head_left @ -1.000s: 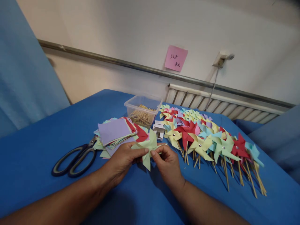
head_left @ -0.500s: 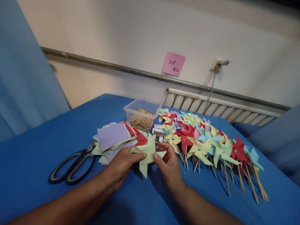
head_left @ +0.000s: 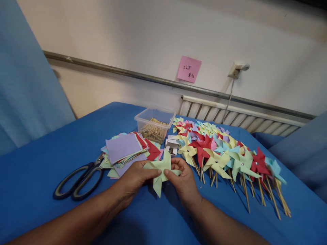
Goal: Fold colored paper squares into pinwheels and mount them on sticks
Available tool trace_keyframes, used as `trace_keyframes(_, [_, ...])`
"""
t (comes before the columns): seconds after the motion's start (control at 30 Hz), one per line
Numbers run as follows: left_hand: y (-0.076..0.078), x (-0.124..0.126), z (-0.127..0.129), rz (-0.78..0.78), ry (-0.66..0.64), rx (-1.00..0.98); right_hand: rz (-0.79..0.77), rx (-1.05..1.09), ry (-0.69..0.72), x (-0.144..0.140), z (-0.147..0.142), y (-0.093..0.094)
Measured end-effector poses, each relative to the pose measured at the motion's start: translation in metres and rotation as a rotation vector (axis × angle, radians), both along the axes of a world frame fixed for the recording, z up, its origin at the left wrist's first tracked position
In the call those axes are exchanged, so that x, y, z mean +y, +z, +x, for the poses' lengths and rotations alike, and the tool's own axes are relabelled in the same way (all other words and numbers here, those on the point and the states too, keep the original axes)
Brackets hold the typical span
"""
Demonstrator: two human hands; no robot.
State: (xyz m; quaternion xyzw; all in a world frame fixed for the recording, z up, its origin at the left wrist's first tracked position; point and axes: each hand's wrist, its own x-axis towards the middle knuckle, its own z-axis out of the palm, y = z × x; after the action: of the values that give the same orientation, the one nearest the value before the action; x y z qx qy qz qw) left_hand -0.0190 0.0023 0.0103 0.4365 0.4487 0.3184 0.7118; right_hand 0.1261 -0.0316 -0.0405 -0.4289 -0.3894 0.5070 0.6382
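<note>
Barely shifted since a moment ago: left hand and right hand pinching green pinwheel, blades fanning toward twelve o'clock.

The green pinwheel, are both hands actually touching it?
Touching. The head view shows the left hand and right hand pinching the green pinwheel at its centre.

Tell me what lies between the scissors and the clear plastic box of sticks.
In the head view, a stack of coloured paper squares, purple sheet on top, lies between the scissors and the clear plastic box.
</note>
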Motion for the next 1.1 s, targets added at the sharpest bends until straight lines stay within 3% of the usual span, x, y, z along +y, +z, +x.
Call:
trace_keyframes(0.27, [0.002, 0.002, -0.007, 0.066, -0.116, 0.028, -0.001, -0.030, -0.039, 0.001, 0.003, 0.002])
trace_keyframes(0.53, [0.004, 0.007, -0.006, 0.226, -0.116, 0.277, 0.027, -0.185, -0.050, -0.004, -0.004, 0.007])
trace_keyframes(0.67, [0.006, 0.006, -0.005, 0.270, -0.107, 0.295, 0.033, -0.117, -0.003, -0.004, 0.000, 0.002])
trace_keyframes(0.9, [0.007, 0.012, -0.010, 0.152, 0.043, 0.137, 0.001, 0.082, 0.036, 0.010, 0.007, -0.011])
trace_keyframes(1.1, [0.018, 0.017, -0.015, 0.095, 0.121, -0.110, -0.013, -0.008, 0.057, 0.015, 0.001, -0.009])
